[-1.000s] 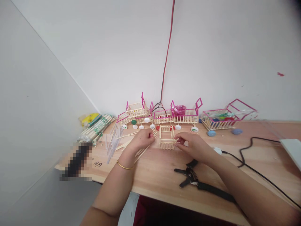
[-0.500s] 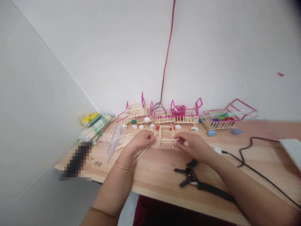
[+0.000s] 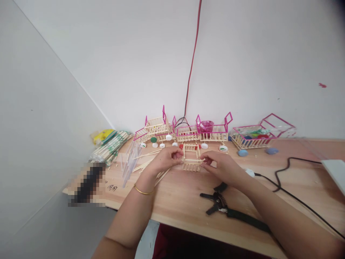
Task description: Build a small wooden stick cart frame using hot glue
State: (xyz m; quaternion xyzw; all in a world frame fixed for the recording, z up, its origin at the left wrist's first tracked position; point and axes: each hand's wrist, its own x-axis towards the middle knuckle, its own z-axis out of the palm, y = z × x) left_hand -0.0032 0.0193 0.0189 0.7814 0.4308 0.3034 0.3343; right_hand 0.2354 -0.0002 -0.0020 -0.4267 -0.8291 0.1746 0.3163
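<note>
A small box-shaped frame of pale wooden sticks [image 3: 192,167] stands on the wooden table between my hands. My left hand [image 3: 168,159] has its fingertips closed at the frame's left side. My right hand [image 3: 217,163] pinches the right side, where a stick end pokes out between thumb and fingers. One stick crosses the frame between the two hands; whether it is glued on I cannot tell. Loose wooden sticks [image 3: 161,176] lie beneath and beside my left hand. Dark-handled cutters [image 3: 219,203] rest in front of my right forearm.
Behind stand several stick carts with pink rims and bottle-cap wheels [image 3: 214,136], one holding a pink cup [image 3: 207,126]. Clear strips [image 3: 131,162] and bundled sticks [image 3: 114,144] lie left. A black cable [image 3: 291,199] crosses the table's right side, near a white board [image 3: 334,172].
My left hand has moved right, from just beside the frame to its left side. My right hand stays at the right side, and the frame has hardly moved.
</note>
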